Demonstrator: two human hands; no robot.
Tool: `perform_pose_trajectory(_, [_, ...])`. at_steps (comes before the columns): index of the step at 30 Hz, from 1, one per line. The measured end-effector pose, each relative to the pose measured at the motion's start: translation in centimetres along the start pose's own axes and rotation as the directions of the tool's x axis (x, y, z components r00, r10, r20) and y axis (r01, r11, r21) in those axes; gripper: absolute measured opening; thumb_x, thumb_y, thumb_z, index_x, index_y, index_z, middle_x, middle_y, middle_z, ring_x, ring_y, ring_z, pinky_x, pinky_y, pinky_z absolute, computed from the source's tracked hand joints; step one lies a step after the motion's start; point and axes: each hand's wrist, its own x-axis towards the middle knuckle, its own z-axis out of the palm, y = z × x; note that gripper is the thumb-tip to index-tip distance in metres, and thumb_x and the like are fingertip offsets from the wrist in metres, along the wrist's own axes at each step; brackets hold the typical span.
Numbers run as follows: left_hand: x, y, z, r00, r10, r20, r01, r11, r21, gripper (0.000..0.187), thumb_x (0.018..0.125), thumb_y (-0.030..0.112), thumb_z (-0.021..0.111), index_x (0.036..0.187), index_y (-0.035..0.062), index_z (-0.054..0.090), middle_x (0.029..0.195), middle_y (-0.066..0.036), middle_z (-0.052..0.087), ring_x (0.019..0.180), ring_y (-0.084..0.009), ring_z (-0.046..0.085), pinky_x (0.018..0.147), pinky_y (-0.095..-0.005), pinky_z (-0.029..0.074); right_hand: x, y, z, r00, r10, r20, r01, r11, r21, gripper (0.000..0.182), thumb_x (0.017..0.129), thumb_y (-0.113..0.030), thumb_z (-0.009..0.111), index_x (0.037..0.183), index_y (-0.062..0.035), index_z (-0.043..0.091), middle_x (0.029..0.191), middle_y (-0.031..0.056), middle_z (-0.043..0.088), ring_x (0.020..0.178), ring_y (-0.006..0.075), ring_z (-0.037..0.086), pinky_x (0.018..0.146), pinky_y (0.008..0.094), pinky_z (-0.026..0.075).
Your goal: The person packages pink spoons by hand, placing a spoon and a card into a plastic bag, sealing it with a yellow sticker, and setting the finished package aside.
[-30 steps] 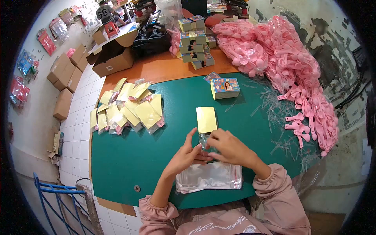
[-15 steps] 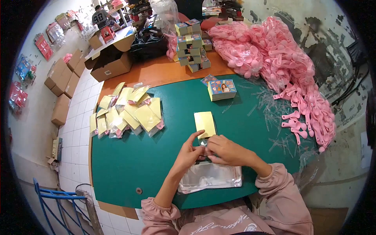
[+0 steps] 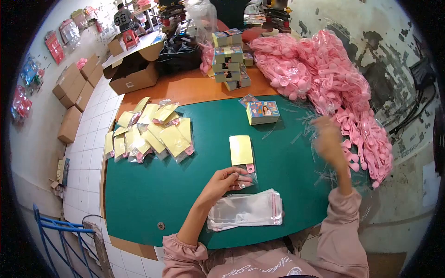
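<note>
The left hand (image 3: 227, 180) pinches the lower end of a small clear bag (image 3: 244, 160) with a yellow card in it, which lies flat on the green surface (image 3: 153, 194). The bag's long axis runs away from the person, and a pink piece shows at its near right corner. The right hand (image 3: 328, 141) is lifted, blurred, well to the right near the heap of pink spoons (image 3: 333, 74); whether its fingers are apart cannot be told. A stack of empty bags (image 3: 245, 211) lies just below the left hand.
</note>
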Motion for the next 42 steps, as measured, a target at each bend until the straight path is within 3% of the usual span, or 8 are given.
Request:
perform_pose_trajectory(2, [0.0, 0.3, 0.1, 0.999, -0.047, -0.015, 0.044, 0.982, -0.182, 0.02, 0.092, 0.013, 0.04, 0.105, 0.0025, 0.05, 0.1, -0.012, 0.061, 0.089, -0.0157, 0.061, 0.071, -0.0232, 0.049, -1.1, -7.7, 1.2, 0.958, -0.164, 0.234, 0.078, 0.937, 0.341, 0.059, 0.056, -0.024, 0.075, 0.104, -0.0051, 0.046, 0.101, 0.0166, 0.043, 0.102, 0.0331, 0.041, 0.084, 0.0412, 0.037])
perform_pose_trajectory(5, [-0.6, 0.8, 0.1, 0.999, 0.018, 0.028, -0.008, 0.947, -0.322, 0.02, 0.093, 0.014, 0.036, 0.104, 0.0038, 0.05, 0.104, -0.011, 0.059, 0.093, -0.0146, 0.059, 0.074, -0.0238, 0.048, -1.9, -12.1, 4.6, 0.97, -0.204, 0.136, 0.127, 0.892, 0.433, 0.045, 0.063, -0.018, 0.072, 0.1, -0.0045, 0.05, 0.098, 0.0147, 0.045, 0.095, 0.0297, 0.047, 0.08, 0.0385, 0.04])
perform_pose_trajectory(8, [-1.1, 1.0, -0.7, 0.999, 0.02, 0.035, -0.009, 0.95, -0.311, 0.019, 0.093, 0.015, 0.037, 0.103, 0.0048, 0.049, 0.104, -0.011, 0.06, 0.089, -0.0141, 0.059, 0.075, -0.0257, 0.049, -1.0, -12.2, 6.0, 0.987, -0.017, 0.157, -0.104, 0.676, 0.729, 0.022, 0.072, -0.002, 0.062, 0.093, -0.0033, 0.055, 0.089, 0.0107, 0.047, 0.078, 0.0261, 0.054, 0.071, 0.0328, 0.045])
perform_pose_trajectory(10, [-0.9, 1.2, -0.8, 0.999, 0.009, 0.044, 0.004, 0.958, -0.287, 0.018, 0.093, 0.013, 0.037, 0.103, 0.0054, 0.049, 0.104, -0.01, 0.06, 0.086, -0.0139, 0.06, 0.075, -0.0258, 0.048, -1.1, -11.7, 5.9, 0.989, -0.033, 0.146, -0.089, 0.657, 0.749, 0.02, 0.073, -0.002, 0.061, 0.092, -0.003, 0.056, 0.089, 0.0107, 0.047, 0.078, 0.0252, 0.053, 0.07, 0.0322, 0.045])
perform_pose_trajectory(13, [-0.8, 1.4, -0.2, 0.995, 0.068, -0.075, -0.056, 0.987, 0.149, 0.017, 0.088, 0.005, 0.042, 0.104, 0.006, 0.047, 0.098, -0.01, 0.06, 0.08, -0.0138, 0.06, 0.072, -0.0256, 0.048, -1.8, -11.1, 6.5, 0.992, -0.051, 0.115, -0.059, 0.617, 0.785, 0.015, 0.073, 0.0, 0.061, 0.088, -0.0016, 0.057, 0.088, 0.01, 0.047, 0.077, 0.0214, 0.053, 0.068, 0.0301, 0.045])
perform_pose_trajectory(16, [-0.5, 1.1, 1.1, 0.913, 0.403, -0.066, -0.261, 0.698, 0.667, 0.025, 0.076, 0.0, 0.058, 0.099, 0.0033, 0.05, 0.084, -0.009, 0.057, 0.075, -0.0153, 0.06, 0.059, -0.0238, 0.049, -2.1, -11.0, 6.4, 0.974, -0.073, 0.212, -0.144, 0.525, 0.839, 0.015, 0.072, 0.003, 0.061, 0.085, -0.0028, 0.056, 0.086, 0.0065, 0.048, 0.08, 0.0157, 0.052, 0.069, 0.0267, 0.044])
perform_pose_trajectory(27, [0.3, -0.1, 0.8, 0.858, 0.443, -0.26, -0.169, 0.721, 0.672, 0.013, 0.076, 0.01, 0.063, 0.083, 0.0, 0.058, 0.077, -0.006, 0.056, 0.072, -0.0115, 0.058, 0.057, -0.0234, 0.049, -3.2, -11.9, 8.3, 0.788, 0.033, 0.615, -0.615, -0.007, 0.788, 0.016, 0.081, -0.01, 0.061, 0.084, 0.0014, 0.051, 0.078, 0.0052, 0.056, 0.067, 0.0097, 0.058, 0.061, 0.0236, 0.049])
perform_pose_trajectory(42, [0.9, -0.4, 1.2, 0.821, 0.368, -0.436, -0.155, 0.879, 0.45, 0.011, 0.081, 0.008, 0.059, 0.086, 0.0023, 0.051, 0.076, -0.002, 0.059, 0.067, -0.0057, 0.054, 0.051, -0.0202, 0.047, -2.9, -12.8, 8.1, 0.808, 0.193, 0.556, -0.574, 0.045, 0.818, 0.018, 0.081, -0.005, 0.059, 0.087, -0.0003, 0.043, 0.073, 0.0089, 0.059, 0.063, 0.0125, 0.061, 0.052, 0.0232, 0.05])
